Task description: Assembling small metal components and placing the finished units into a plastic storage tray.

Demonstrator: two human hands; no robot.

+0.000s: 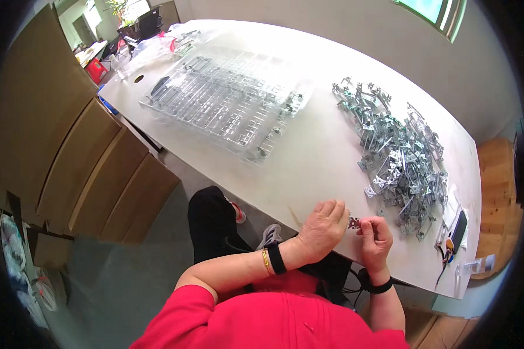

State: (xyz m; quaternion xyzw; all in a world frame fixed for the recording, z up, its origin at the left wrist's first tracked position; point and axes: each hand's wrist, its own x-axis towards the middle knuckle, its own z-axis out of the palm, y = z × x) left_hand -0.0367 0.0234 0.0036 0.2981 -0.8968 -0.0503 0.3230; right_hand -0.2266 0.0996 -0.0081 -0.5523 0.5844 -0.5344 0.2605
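Observation:
Near the front edge of the white table (262,192), my two hands meet around a small metal part (354,223) with cut-out holes. My right hand (375,238) pinches it between thumb and finger. My left hand (325,227) is curled at its other side, its fingertips largely hidden behind the back of the hand, so its hold cannot be made out. Just beyond my hands spreads a large heap of small silver metal brackets (399,168). Farther left on the table lies a clear plastic tray (215,104) with rows of compartments, some with metal parts in them.
At the table's right end lie a dark phone-like object (459,229), a tool with orange handles (449,247) and a clear plastic piece (477,265). Large cardboard boxes (93,168) stand along the left. A wooden stool or board (495,198) is beyond the right edge.

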